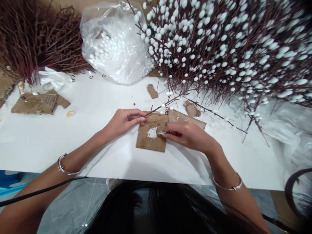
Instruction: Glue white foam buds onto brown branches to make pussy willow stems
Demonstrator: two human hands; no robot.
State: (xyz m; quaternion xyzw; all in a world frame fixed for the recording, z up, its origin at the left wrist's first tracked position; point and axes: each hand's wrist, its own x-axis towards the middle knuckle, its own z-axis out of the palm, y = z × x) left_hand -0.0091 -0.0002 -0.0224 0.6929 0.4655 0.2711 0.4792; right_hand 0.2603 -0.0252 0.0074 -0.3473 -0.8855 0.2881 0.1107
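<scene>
Far L of the cardboard scrap (151,143) on the tabletop (73,152), bare reddish twigs (41,42) are lying piled; up-left of it, a plastic bag of white foam balls (114,48) is sitting. L grip (124,123) is pressed together at the scrap's L edge, prob pinching a thin twig (158,110). White foam crumbs (152,132) are lying on the scrap. R grip (187,136) is pinching a red-handled craft knife (172,133), blade tip by the crumbs. Right of the scrap, foam-beaded branches (219,48) are heaping up. Tip: keeping blade low, fingers clear of edge, is working best.
</scene>
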